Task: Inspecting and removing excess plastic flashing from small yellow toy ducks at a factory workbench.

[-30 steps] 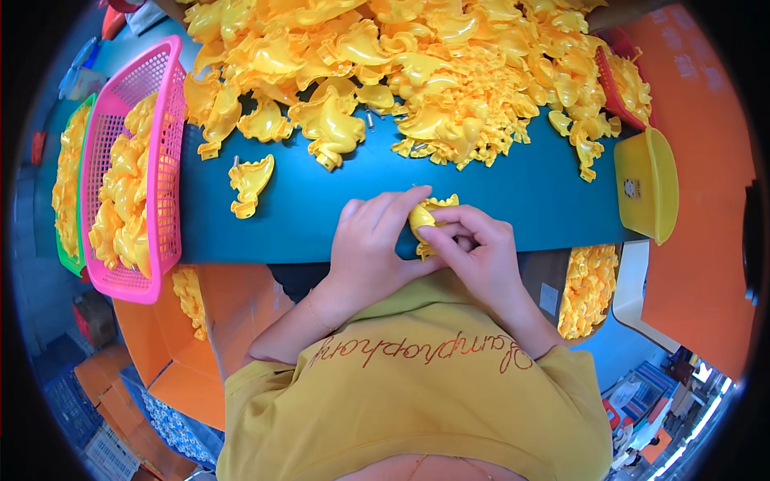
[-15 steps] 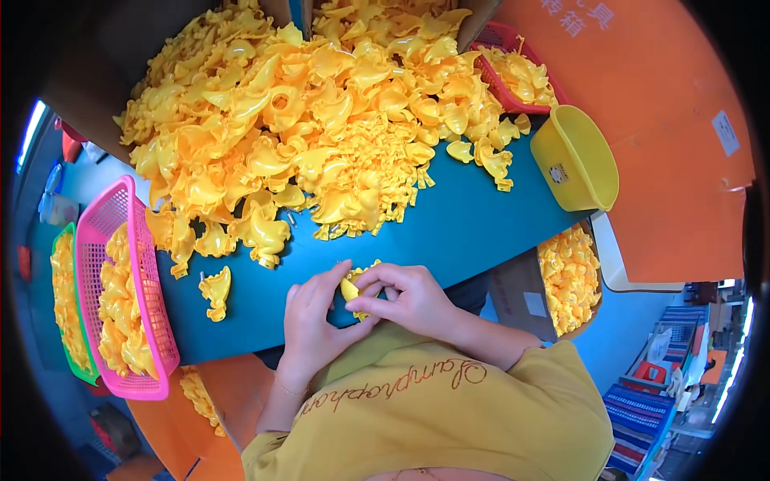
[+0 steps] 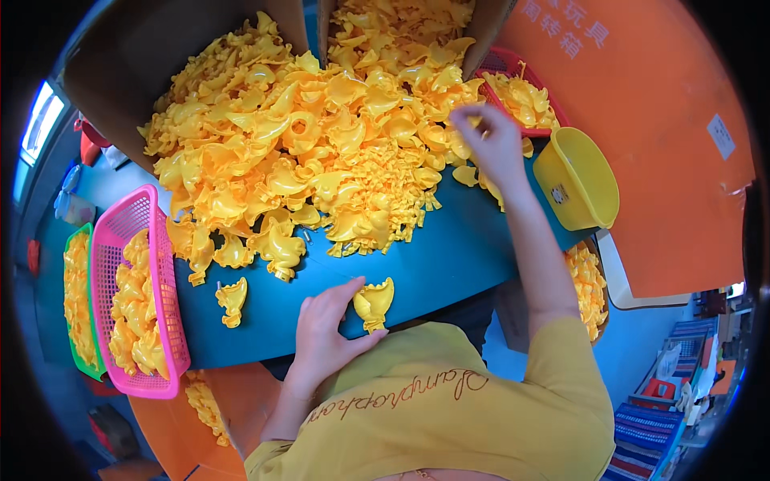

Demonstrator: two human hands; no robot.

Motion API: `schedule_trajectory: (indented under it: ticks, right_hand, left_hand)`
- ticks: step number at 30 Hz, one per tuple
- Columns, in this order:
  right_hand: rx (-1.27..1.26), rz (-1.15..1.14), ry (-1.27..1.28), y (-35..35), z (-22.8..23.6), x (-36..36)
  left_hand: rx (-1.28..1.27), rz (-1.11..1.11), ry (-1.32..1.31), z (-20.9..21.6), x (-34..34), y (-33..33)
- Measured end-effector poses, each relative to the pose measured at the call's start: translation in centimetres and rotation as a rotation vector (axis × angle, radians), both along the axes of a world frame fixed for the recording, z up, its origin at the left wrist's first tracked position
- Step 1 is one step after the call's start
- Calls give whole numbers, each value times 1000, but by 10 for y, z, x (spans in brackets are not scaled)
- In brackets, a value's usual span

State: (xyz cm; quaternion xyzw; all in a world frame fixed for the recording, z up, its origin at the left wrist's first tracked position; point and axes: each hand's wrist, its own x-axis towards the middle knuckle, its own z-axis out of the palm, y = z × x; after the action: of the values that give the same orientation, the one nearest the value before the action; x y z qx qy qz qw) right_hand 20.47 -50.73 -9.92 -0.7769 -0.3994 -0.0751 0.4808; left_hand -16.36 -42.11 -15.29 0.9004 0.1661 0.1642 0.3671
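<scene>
My left hand [image 3: 325, 325] is at the table's near edge, gripping a yellow plastic shell half [image 3: 374, 303] between fingers and thumb. The shell's hollow side faces up, and its rim looks jagged. Over the right side of a large heap of yellow plastic parts [image 3: 281, 152], my right hand [image 3: 493, 144] is stretched out, its fingers curved but apart. I make out nothing in them. Another loose yellow shell piece [image 3: 233, 302] lies on the blue-green tabletop [image 3: 449, 248], left of my left hand.
At the left stand a pink basket [image 3: 164, 321] and a green basket [image 3: 98, 353] with yellow parts. A red basket [image 3: 513, 60] and a yellow tub [image 3: 593, 184] stand at the right. Cardboard boxes [image 3: 120, 88] back the heap; another box of yellow parts [image 3: 589, 289] sits below the right edge.
My right hand has left the shell half near my lap and reached forward and right over the heap. My left hand stays with the shell half, now more exposed. The view has shifted slightly.
</scene>
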Motion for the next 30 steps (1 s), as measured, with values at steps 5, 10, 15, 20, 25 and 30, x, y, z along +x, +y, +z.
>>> schedule_trajectory:
  ticks: [5, 10, 15, 20, 25, 30]
  right_hand:
    - [-148, -281, -236, 51, 11, 97]
    - [-8, -59, 182, 46, 13, 110]
    - [148, 274, 828, -15, 28, 30]
    - [-522, 743, 952, -70, 2, -28]
    - [-405, 733, 314, -78, -44, -26]
    - [-551, -4, 213, -90, -25, -101]
  left_hand:
    - [85, 0, -109, -4, 0, -3]
    - [83, -17, -118, -5, 0, -2]
    - [15, -25, -19, -2, -4, 0]
    - [36, 13, -63, -2, 3, 2]
    - [26, 1, -52, -2, 7, 1]
    - [34, 57, -83, -8, 3, -3]
